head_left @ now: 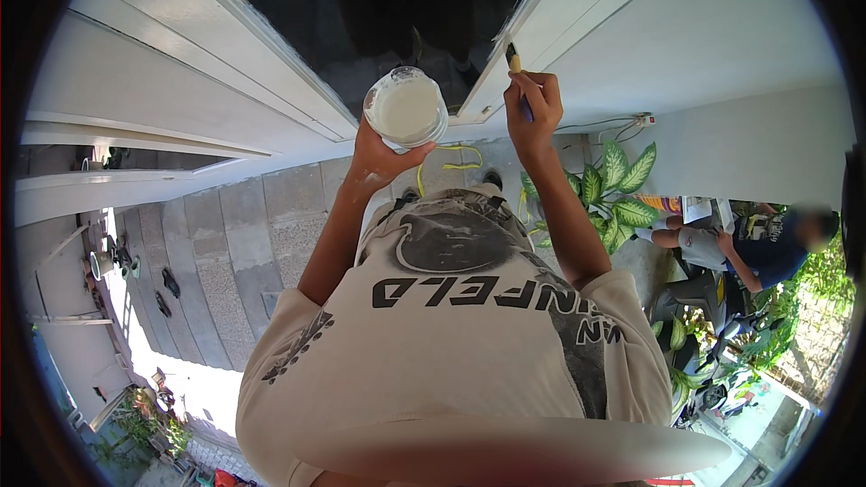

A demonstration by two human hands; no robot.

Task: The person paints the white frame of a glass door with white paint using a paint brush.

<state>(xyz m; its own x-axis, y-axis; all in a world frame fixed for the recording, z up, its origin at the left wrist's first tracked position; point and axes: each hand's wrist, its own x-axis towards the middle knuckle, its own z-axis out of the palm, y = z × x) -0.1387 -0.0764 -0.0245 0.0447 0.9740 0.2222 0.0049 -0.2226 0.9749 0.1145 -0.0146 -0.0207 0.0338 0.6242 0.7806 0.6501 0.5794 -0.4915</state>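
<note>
Harsh sunlight whitens the lower-left paving (206, 397); fisheye edges darken and bend.

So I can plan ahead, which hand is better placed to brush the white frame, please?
Probably the right hand: it holds the brush near the frame, while the left hand holds the tub.

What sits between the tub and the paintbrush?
In the head view, only background shows between the tub and paintbrush: the dark reflective pane and its white frame.
</note>
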